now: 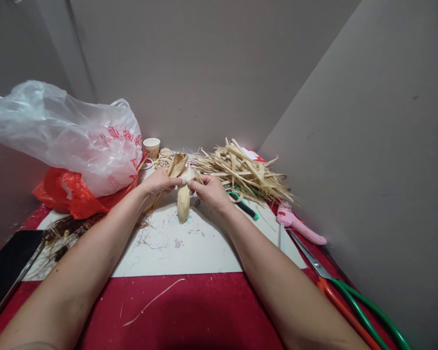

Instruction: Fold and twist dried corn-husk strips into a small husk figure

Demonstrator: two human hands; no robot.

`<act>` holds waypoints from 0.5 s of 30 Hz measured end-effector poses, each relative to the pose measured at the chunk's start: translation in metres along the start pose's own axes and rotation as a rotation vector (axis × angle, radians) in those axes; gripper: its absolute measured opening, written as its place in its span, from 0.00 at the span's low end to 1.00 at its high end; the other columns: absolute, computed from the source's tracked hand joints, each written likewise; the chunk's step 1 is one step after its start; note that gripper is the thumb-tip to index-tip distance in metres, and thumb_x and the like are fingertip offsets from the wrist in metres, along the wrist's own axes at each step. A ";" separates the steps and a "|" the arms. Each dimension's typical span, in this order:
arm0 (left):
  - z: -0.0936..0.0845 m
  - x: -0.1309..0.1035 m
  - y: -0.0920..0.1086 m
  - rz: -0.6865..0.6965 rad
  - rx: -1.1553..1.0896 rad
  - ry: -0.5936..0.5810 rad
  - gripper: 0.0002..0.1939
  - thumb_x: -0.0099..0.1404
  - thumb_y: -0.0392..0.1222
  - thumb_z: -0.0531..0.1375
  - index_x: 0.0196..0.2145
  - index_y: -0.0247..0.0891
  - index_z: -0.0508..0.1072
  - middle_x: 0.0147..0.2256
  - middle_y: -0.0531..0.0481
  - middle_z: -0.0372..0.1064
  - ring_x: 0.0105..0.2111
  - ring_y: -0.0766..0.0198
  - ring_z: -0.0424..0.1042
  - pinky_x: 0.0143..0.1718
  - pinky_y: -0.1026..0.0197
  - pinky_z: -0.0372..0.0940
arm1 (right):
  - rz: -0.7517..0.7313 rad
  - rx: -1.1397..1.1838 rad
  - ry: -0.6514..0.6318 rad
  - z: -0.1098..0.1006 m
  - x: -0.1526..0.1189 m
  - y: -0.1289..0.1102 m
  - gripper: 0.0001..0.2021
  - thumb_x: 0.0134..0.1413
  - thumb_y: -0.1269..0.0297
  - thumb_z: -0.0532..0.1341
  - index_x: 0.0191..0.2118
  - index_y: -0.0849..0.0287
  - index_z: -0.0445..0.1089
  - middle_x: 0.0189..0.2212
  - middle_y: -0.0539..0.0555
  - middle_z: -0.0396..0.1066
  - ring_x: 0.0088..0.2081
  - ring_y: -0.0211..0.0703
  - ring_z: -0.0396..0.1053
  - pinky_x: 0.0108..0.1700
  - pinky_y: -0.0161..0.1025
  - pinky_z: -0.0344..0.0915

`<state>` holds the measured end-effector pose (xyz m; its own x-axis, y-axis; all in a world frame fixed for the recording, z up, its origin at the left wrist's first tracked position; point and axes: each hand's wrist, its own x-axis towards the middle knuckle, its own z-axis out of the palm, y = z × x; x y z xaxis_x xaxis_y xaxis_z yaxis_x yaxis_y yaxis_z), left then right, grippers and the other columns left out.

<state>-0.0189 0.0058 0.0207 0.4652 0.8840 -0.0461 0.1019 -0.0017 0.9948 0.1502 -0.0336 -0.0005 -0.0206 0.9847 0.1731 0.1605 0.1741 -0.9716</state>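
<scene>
Left hand (159, 182): clamped by thumb and fingertips on the upper part of a pale, boat-shaped piece of dried husk (183, 205), with a tan, folded husk strip (177, 164) rising from the same grip.
Right hand (209, 190): pinching that same pale piece opposite, close beside the left thumb.
Hanging end: between and below both hands; cannot tell whether touching the surface.
Pinch: best to grip lightly near the top, since dry fibre probably splits under a hard twist.
Layers: worth pressing flat under one thumb before shifting the other.
White rectangular sheet (160, 262): beneath both hands, specked with dark scraps and greenish stains.
Deep red table covering (204, 316): nearer than the hands, under the sheet, with one thin, pale strand (155, 301) on top.
Heap of straw-coloured dry strips (250, 170): beyond and right of the right hand.
White translucent plastic bag with red lettering (95, 141): left of the left hand.
Plain grey walls (211, 63): beyond the hands and on both sides, close around the work.
</scene>
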 end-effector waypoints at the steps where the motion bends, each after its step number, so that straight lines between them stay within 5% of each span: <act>1: 0.000 0.000 0.000 0.004 0.019 0.004 0.15 0.46 0.39 0.67 0.22 0.37 0.62 0.16 0.60 0.51 0.15 0.76 0.50 0.16 0.67 0.44 | -0.019 -0.013 -0.005 0.000 0.000 0.000 0.10 0.42 0.62 0.61 0.17 0.59 0.65 0.16 0.47 0.59 0.21 0.33 0.52 0.24 0.33 0.49; 9: 0.005 -0.003 0.006 0.053 -0.040 0.002 0.19 0.47 0.39 0.68 0.21 0.38 0.57 0.16 0.61 0.50 0.15 0.77 0.49 0.17 0.68 0.45 | -0.147 -0.297 0.180 -0.001 0.006 0.010 0.09 0.41 0.65 0.58 0.17 0.58 0.58 0.16 0.45 0.53 0.22 0.33 0.49 0.26 0.34 0.47; 15: -0.006 -0.001 0.011 0.020 -0.317 0.036 0.23 0.44 0.39 0.70 0.25 0.39 0.56 0.16 0.64 0.48 0.14 0.79 0.44 0.15 0.71 0.39 | 0.055 0.249 0.388 -0.014 0.016 0.011 0.05 0.45 0.65 0.58 0.24 0.58 0.63 0.19 0.47 0.63 0.22 0.35 0.61 0.25 0.32 0.59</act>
<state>-0.0238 0.0077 0.0318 0.4325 0.9012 -0.0285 -0.1887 0.1214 0.9745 0.1651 -0.0161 -0.0058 0.3593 0.9252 0.1218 -0.0919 0.1650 -0.9820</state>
